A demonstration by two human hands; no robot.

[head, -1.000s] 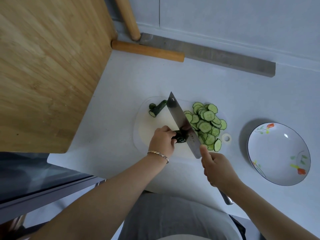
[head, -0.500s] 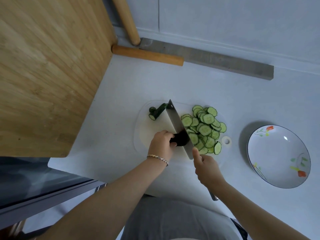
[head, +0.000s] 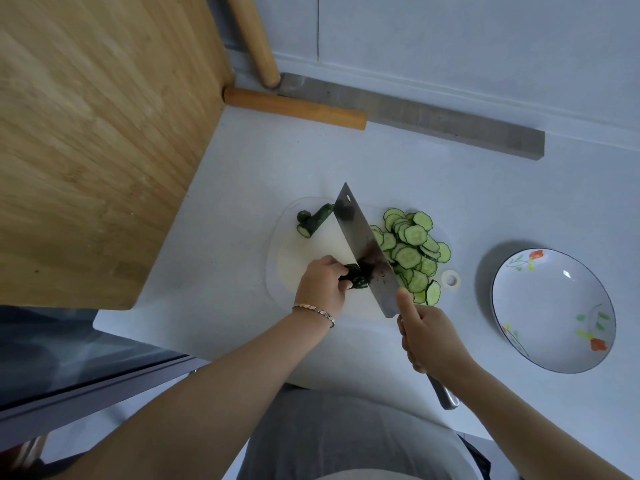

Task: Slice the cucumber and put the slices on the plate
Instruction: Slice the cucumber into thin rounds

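The cucumber stub (head: pixel 356 278) lies on the board (head: pixel 304 251), short and dark. Its long axis runs from my left hand (head: pixel 323 282) rightward to the knife (head: pixel 363 244), crosswise to the blade. My left fingers (head: pixel 338 270) are curled over the stub's near-left end and grip it, so only its right end shows, touching the blade's left face. That leaves very little cucumber between fingertips and edge, and I judge the next cut turns on that gap. My right hand (head: pixel 429 337) is wrapped round the knife handle, forefinger laid up against the heel of the blade. The slices (head: pixel 412 251) are heaped just beyond the blade on its right side. Another piece (head: pixel 313 221) waits at the board's far-left corner. The plate (head: pixel 554 306) stands well apart on the desk (head: pixel 242 168), to the right and nearer my right hand, with no slices on it.
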